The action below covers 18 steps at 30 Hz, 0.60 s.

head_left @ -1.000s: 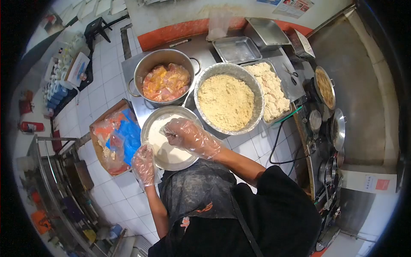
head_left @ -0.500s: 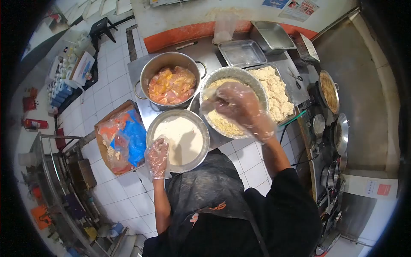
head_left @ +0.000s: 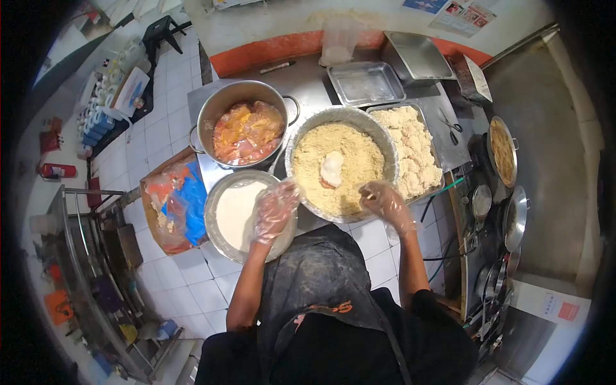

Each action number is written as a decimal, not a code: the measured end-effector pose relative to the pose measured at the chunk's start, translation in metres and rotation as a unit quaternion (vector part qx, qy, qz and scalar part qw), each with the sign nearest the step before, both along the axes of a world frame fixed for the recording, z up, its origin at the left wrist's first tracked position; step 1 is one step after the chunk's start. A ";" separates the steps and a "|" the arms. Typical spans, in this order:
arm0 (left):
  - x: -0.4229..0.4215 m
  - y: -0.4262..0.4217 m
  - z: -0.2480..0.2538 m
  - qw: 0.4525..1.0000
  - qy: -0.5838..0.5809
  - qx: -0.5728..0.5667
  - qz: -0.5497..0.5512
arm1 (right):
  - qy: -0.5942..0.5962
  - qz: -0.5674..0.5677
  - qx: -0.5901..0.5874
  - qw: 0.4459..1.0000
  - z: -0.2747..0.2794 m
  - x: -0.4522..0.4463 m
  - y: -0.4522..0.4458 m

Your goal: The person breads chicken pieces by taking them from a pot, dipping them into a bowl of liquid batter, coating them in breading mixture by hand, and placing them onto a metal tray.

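Note:
A batter-coated piece of meat lies on yellowish crumbs in a large round metal bowl. My left hand, in a clear plastic glove, is over the right side of a bowl of white batter, its fingers stretched toward the crumb bowl. At the crumb bowl's lower right rim is my right hand, gloved too, with curled fingers; whatever they may hold is hidden. Left of the crumbs stands a deep pot of raw marinated meat. A tray on the right bears crumb-coated pieces.
Behind the bowls are an empty metal tray and a deeper steel pan. Scissors lie at right, beside a stove with several pans. A cardboard box with blue plastic sits at left.
My left hand has moved right across the batter bowl. My right hand has drawn back from above the crumbs to the lower right rim. A battered piece now shows on the crumbs.

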<state>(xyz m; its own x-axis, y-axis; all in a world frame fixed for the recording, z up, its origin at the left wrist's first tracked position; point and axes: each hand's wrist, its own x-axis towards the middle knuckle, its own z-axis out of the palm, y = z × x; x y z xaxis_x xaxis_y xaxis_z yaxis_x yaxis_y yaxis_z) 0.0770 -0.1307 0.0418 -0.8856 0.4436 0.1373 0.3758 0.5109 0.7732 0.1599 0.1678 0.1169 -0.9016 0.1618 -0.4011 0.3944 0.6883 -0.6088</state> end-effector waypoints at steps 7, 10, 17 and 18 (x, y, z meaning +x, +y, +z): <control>-0.065 0.125 -0.029 0.969 -0.109 -0.219 0.032 | 0.025 0.193 0.285 0.939 -0.142 -0.055 0.082; -0.074 0.143 -0.056 0.972 -0.106 -0.192 0.082 | 0.033 0.157 0.168 0.973 -0.164 -0.068 0.083; -0.107 0.126 -0.138 0.980 -0.102 -0.152 0.072 | -0.084 -0.175 -0.225 0.955 -0.121 -0.082 0.069; -0.106 0.132 -0.043 0.938 -0.306 -0.140 0.080 | -0.034 -0.124 -0.208 0.970 -0.128 -0.081 0.072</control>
<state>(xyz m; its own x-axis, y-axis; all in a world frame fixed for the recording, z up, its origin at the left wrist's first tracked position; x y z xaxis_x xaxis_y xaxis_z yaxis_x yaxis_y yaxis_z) -0.0294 0.0014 -0.0015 -0.8184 0.2419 -0.5212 -0.1939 0.7375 0.6469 0.0788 0.2400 -0.0111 -0.8244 0.1815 -0.5361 0.5660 0.2671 -0.7799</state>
